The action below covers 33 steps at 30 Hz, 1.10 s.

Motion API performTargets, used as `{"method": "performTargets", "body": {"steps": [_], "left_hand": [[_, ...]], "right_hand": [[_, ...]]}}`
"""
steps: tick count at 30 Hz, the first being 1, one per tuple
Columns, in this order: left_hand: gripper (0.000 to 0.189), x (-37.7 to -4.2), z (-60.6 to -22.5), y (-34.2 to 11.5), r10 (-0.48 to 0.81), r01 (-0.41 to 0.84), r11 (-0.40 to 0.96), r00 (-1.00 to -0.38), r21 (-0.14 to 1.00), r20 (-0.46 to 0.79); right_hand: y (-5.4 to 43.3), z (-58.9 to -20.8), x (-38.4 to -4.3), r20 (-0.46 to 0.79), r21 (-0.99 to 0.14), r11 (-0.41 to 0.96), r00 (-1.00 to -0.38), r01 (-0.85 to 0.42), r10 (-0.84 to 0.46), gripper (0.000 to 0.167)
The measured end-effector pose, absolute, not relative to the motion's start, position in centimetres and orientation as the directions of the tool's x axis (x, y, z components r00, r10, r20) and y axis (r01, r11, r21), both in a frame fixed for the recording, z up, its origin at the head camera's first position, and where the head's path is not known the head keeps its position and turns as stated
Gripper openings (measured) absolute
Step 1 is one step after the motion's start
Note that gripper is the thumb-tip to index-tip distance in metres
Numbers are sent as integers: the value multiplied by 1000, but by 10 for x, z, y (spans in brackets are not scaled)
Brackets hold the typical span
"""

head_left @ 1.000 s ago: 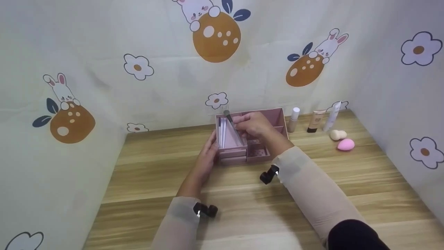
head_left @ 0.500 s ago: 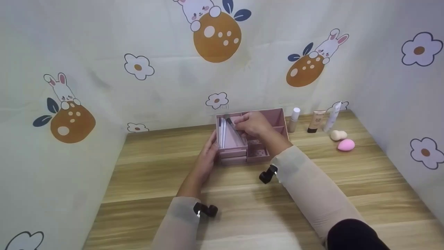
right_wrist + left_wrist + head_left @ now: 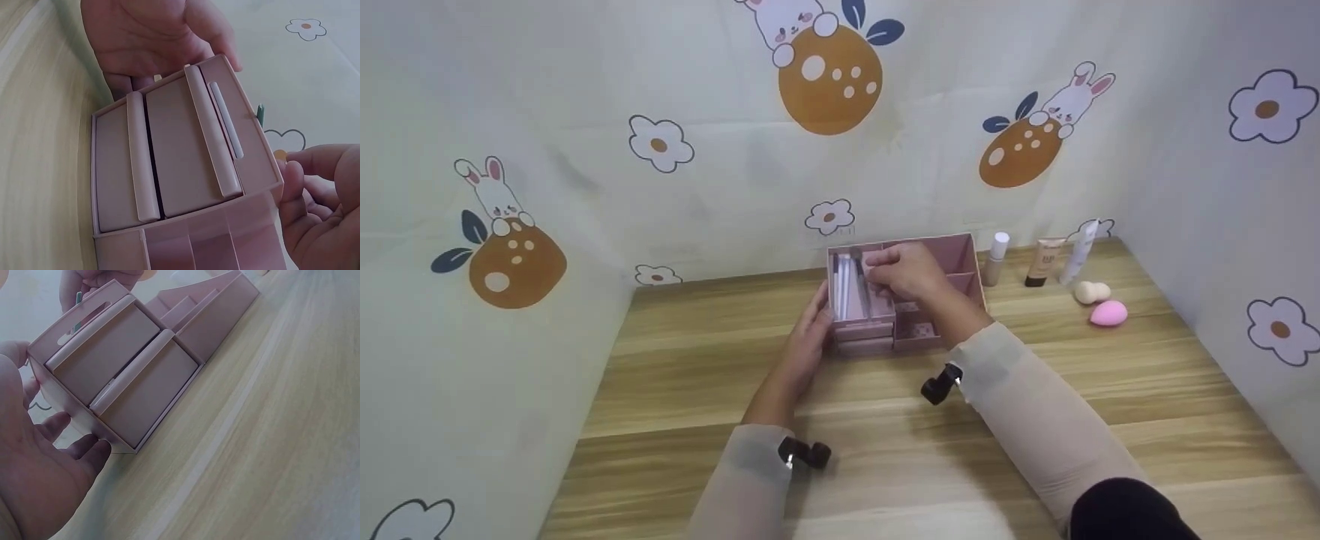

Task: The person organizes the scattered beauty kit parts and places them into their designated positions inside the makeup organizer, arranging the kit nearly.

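Organizer (image 3: 865, 331), presumably steadied by the left hand (image 3: 810, 328), fingers spread against its side, holds brushes (image 3: 863, 286) just beside the right hand (image 3: 913, 274) (its grip cannot be told).

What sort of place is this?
Most likely a tabletop staged as a makeup vanity, though the room beyond isn't visible. A rabbit-print backdrop stands behind the wood-grain table, which holds a pink organizer with brushes.

From the near side, your head camera looks down at the table (image 3: 697, 337); closer, your left wrist view faces far-right, your right far-left, sharing the drawers (image 3: 107, 351).
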<state>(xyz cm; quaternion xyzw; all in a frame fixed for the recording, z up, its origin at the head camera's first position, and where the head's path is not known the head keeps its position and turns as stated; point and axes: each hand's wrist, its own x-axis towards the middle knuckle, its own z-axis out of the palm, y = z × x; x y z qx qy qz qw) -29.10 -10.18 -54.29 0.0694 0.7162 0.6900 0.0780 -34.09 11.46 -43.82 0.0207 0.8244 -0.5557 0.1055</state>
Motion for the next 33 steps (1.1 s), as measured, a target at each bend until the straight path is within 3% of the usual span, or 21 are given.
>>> {"method": "performTargets", "body": {"steps": [16,33], "left_hand": [[63,-290,-542,-103,173,-17,110,-984,994,-36],[61,-289,-543,-102,184,-9,74,-983,997,-23]], "right_hand": [[130,-451,-312,-88,-954,297,-990,52,-110,43],[130,-471,-296,-4,-917,396,-994,-41,-111,48]]}}
